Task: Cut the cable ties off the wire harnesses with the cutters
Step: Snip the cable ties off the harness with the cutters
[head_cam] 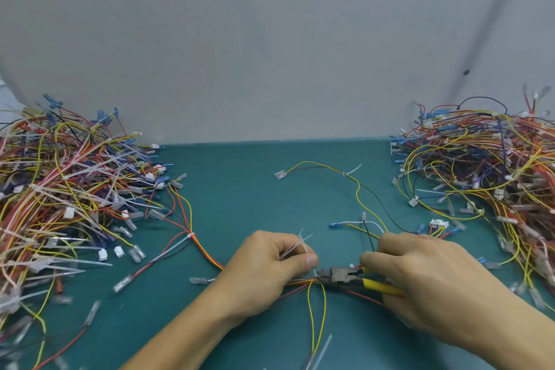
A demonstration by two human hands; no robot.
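Nearest me, my right hand is gripping the yellow handles of the cutters. Their tip is meeting the cable tie on the harness. Just left of the cutters, my left hand is pinching a tuft of loose ties. I am judging that the blades should be nipping the strap alone, clear of the insulation. The tie's head is blurring beneath the tip. The harness piles, lying far left and far right of the cutters, are running out of frame.
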